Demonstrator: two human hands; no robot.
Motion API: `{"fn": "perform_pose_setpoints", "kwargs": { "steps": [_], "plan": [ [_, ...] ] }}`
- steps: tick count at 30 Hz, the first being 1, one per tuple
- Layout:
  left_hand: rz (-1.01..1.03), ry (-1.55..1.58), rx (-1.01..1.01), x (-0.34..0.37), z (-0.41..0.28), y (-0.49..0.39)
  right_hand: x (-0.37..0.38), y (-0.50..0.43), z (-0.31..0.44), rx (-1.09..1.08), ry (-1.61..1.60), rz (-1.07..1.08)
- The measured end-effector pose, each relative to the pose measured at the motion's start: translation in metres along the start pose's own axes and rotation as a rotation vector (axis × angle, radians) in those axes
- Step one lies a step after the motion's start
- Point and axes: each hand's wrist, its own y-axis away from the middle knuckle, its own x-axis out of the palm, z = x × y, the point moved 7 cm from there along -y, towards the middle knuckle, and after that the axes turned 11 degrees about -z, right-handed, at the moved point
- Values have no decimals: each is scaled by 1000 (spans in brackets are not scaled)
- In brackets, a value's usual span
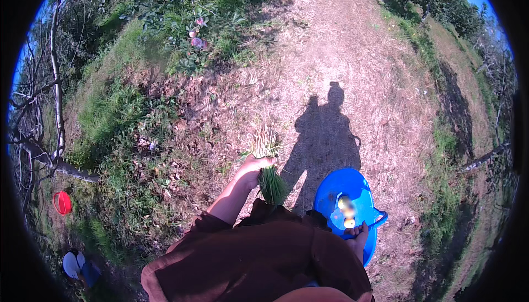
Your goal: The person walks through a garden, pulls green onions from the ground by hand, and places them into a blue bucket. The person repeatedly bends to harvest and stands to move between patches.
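Note:
My left hand (253,169) is closed around a bundle of long green grass-like stalks (272,186), whose pale root ends point up and away from me while the green blades hang toward my body. On the right, a blue plastic bucket (322,190) stands out beside my hip, and my right hand (358,236) grips its near rim. Inside the bucket lie several yellowish apples (349,222), partly blurred. The bucket's blue handle (381,219) leans over the right side, near my right hand.
A dry dirt path (334,37) runs ahead, with my shadow on it. Apple branches with pinkish fruit (197,42) hang at the upper left. A bare grey branch (74,171), a red bucket (63,203) and another person (80,267), bent over, are at the left.

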Motion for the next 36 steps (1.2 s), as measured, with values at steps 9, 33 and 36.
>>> {"fn": "perform_pose_setpoints", "kwargs": {
  "steps": [9, 33, 36],
  "plan": [
    [2, -94, -32, 5, -3, -1, 4, -5, -3, -25, 0, -24],
    [90, -122, 152, 27, 5, 0, 11, -19, 23, -4, -101, -7],
    [111, -90, 75, 0, 18, -20, 17, -9, 22, -40, -51, 26]
  ]
}}
